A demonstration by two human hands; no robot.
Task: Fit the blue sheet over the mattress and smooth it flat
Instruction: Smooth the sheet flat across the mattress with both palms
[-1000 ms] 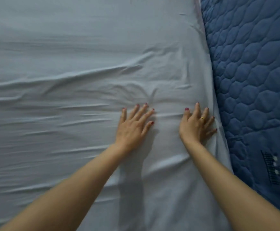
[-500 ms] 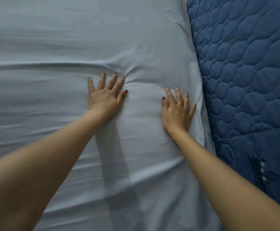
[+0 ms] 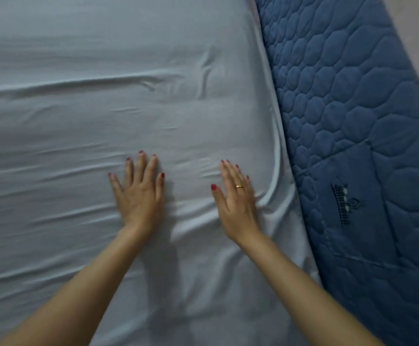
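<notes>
Your left hand and right hand press flat, fingers straight, on the sheet. Push unevenly, and the folds beside your right hand could bunch against the mattress.

Wrinkled pale-blue sheet over dark-blue quilted mattress.

Dim, cool, flat light, no glare. Soft forearm shadows fall on the sheet between the arms, so the source sits above and behind. Overall soft focus, right hand motion-blurred. Wide-angle bowing at mattress edge.
</notes>
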